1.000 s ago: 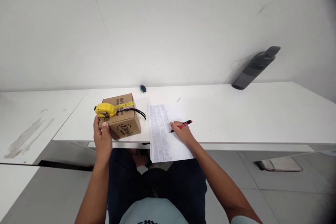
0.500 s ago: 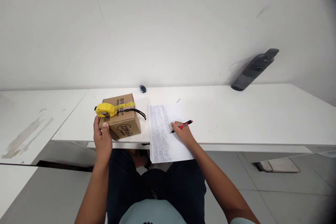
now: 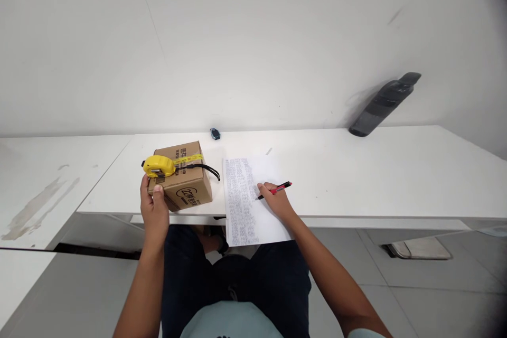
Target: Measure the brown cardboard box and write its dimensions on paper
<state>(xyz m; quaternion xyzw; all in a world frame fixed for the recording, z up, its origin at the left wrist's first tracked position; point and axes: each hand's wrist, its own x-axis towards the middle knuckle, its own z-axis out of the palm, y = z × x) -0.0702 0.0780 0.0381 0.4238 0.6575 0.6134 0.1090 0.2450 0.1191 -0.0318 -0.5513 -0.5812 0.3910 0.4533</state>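
My left hand [image 3: 155, 215] grips the near left corner of a brown cardboard box [image 3: 200, 193], its thumb on the front face. On top of the box lies a yellow tape measure [image 3: 159, 166], its blade drawn out across the lid and a black wrist strap hanging over the right edge. My fingertips are close under the tape measure's case; whether they touch it I cannot tell. My right hand [image 3: 278, 203] is closed around a red and black pen [image 3: 281, 188], tip down at a sheet of paper [image 3: 273, 227]. Dense handwriting fills the sheet's left part.
The white table [image 3: 356, 179] meets a wall behind. A dark bottle [image 3: 382, 106] stands at the back right, and a small dark key fob [image 3: 215, 133] lies behind the box. The paper overhangs the table's front edge. Another table [image 3: 47, 190] adjoins on the left.
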